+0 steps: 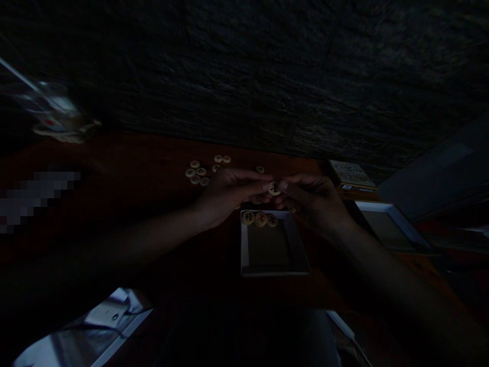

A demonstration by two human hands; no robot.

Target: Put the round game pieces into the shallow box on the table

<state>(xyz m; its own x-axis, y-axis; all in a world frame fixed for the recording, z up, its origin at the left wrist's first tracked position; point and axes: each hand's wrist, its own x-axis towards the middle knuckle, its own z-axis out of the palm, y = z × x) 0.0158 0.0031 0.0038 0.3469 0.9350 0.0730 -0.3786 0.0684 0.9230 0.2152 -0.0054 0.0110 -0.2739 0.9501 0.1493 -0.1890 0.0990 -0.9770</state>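
Note:
Between my two hands is a round xiangqi piece [274,188] with a black character, raised just above the far edge of an open white box [275,273]. My left hand [233,192] pinches it from the left, thumb on top. From the other side my right hand [315,201] grips it with thumb and fingers. Inside the box, along its far wall, sit a piece marked in black [248,217], one marked in red [261,219] and another dark-marked one [272,220]. Part of another piece [292,209] shows under my right fingers; whether they hold it is unclear.
Several loose pieces [195,172] lie on the dark wooden table [145,153] beyond my left hand, and one [260,169] lies further right. A printed box [353,173] and an open tray [393,224] are at right. A clear cup [61,109] with a straw stands far left. A stone wall [244,76] rises behind.

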